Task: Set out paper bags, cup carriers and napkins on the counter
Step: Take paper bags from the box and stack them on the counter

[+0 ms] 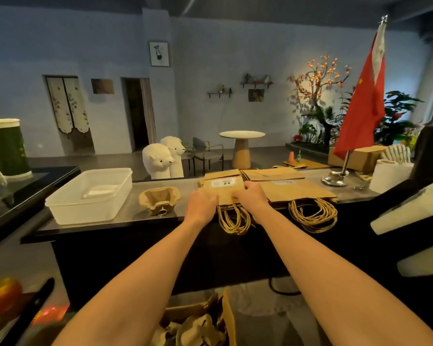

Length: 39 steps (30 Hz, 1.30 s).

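**A:** Which step is in hand here?

**B:** The bags. Both hands are on the stack of small paper bags (225, 189), the one with the "66" label on top. It lies flat on the bench (131, 213), well to the right of the white tub (85, 211). I judge the person is squaring that stack or settling it in place.

**A:** How do the hands sit on it?

**B:** The left hand (201, 204) has its fingers curled round the stack's near left corner. The right hand (251, 198) is at the near right edge with its fingers bent over the top. It looks to pinch the paper, though the thumb is hidden. The twine handles (233, 221) hang over the bench edge just below both hands.

**A:** And the task's other things?

**B:** A pulp cup carrier (159, 201) stands just right of the tub, between it and the left hand, touching neither. A stack of larger paper bags (295, 190) lies farther right of the tub, against or slightly under the small stack. Something white and folded lies inside the tub. It may be napkins, but I cannot tell.

**A:** What does the next move call for?

**B:** Probably letting go once the stack lines up with the larger bags, then fetching more carriers or the napkins. Flat paper slides, so an even release matters.
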Each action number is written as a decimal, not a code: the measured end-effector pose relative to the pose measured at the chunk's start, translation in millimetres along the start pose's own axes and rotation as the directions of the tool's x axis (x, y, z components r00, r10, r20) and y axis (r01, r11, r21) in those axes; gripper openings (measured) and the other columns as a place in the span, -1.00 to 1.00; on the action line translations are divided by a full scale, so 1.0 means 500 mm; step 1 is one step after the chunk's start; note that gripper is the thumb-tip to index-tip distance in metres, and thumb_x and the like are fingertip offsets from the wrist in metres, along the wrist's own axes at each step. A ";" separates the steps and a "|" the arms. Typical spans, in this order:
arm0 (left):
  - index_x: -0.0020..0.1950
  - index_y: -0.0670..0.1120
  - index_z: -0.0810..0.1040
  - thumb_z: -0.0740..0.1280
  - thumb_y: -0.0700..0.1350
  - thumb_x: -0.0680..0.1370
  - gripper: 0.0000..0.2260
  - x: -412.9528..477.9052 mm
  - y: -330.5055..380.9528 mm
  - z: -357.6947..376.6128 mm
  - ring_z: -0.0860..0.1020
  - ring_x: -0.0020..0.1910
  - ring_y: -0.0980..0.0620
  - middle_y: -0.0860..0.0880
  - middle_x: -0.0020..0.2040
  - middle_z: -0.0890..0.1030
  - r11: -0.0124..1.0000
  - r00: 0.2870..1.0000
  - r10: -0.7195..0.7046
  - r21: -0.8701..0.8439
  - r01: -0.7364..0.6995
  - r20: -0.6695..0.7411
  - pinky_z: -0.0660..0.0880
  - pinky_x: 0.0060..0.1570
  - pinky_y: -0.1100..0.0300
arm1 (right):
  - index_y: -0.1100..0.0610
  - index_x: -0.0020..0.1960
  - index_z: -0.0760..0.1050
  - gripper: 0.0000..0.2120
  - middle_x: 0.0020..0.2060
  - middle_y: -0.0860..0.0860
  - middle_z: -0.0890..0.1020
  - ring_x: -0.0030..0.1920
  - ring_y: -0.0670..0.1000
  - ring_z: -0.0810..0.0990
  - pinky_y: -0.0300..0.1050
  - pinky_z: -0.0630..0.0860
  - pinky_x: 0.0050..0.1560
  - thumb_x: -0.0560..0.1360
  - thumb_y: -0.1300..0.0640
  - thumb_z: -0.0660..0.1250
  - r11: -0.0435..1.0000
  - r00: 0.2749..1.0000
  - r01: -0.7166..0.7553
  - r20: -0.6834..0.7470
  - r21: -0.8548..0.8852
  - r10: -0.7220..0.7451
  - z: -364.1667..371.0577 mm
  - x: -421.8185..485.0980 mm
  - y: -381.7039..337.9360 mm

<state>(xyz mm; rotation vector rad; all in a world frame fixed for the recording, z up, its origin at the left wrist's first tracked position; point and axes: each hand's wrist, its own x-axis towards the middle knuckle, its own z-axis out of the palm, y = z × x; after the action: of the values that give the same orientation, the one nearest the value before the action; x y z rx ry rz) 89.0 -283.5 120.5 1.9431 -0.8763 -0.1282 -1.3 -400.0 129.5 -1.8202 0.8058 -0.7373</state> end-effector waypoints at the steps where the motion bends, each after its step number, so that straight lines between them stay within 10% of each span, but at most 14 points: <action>1: 0.18 -0.18 0.59 0.24 -0.12 0.67 -0.80 0.010 -0.005 0.008 0.58 0.04 -0.06 -0.12 0.08 0.64 0.999 1.000 0.008 0.042 -0.007 -0.021 0.56 0.10 0.00 | 0.08 0.31 0.53 -0.69 0.13 -0.04 0.63 0.09 -0.03 0.57 -0.15 0.51 -0.01 0.57 0.19 0.37 1.000 1.000 -0.003 -0.002 -0.012 0.003 0.003 0.002 0.007; 7: 0.15 -0.19 0.57 0.28 -0.11 0.65 -0.82 0.028 -0.016 0.021 0.54 0.05 -0.08 -0.13 0.12 0.60 0.998 0.999 -0.015 0.053 0.017 -0.038 0.48 0.06 0.05 | 0.05 0.28 0.53 -0.75 0.04 -0.07 0.62 -0.04 -0.13 0.55 -0.24 0.45 -0.20 0.61 0.12 0.30 1.000 1.000 -0.001 -0.016 -0.010 0.001 0.010 0.017 0.028; 14: 0.48 -0.07 0.43 0.30 -0.12 0.62 -0.59 0.039 -0.036 0.009 0.51 0.32 -0.04 0.00 0.29 0.55 0.997 0.999 -0.025 -0.080 0.023 -0.025 0.50 0.29 0.02 | 0.04 0.59 0.23 -0.37 0.47 0.02 0.42 0.41 0.06 0.41 -0.06 0.36 0.19 0.60 -0.02 0.38 0.993 0.999 -0.037 0.023 0.112 0.035 -0.009 0.002 0.019; 21: 0.51 -0.09 0.39 0.32 -0.10 0.62 -0.55 0.038 -0.049 0.020 0.48 0.36 -0.07 -0.11 0.41 0.50 0.995 0.999 -0.026 -0.101 0.024 -0.023 0.49 0.31 0.03 | 0.05 0.62 0.10 -0.32 0.49 0.04 0.41 0.44 0.06 0.40 -0.11 0.36 0.17 0.61 0.27 0.32 0.999 0.990 -0.013 0.141 0.043 0.007 -0.001 -0.007 0.016; 39: 0.50 -0.14 0.39 0.18 0.16 0.69 -0.50 0.055 -0.052 0.020 0.40 0.40 -0.08 -0.13 0.49 0.34 0.999 0.999 0.043 0.022 -0.043 0.004 0.32 0.29 0.09 | 0.02 0.46 0.41 -0.57 0.38 -0.01 0.46 0.16 -0.09 0.43 -0.22 0.44 -0.02 0.62 -0.02 0.30 0.963 0.984 0.175 0.019 -0.203 -0.175 0.015 -0.062 0.007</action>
<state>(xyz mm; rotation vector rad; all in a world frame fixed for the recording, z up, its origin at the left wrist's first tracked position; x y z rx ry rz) 118.5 -300.9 101.8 1.9442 -0.9248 -0.0972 -14.7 -372.9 119.7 -2.0965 0.7483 -0.7902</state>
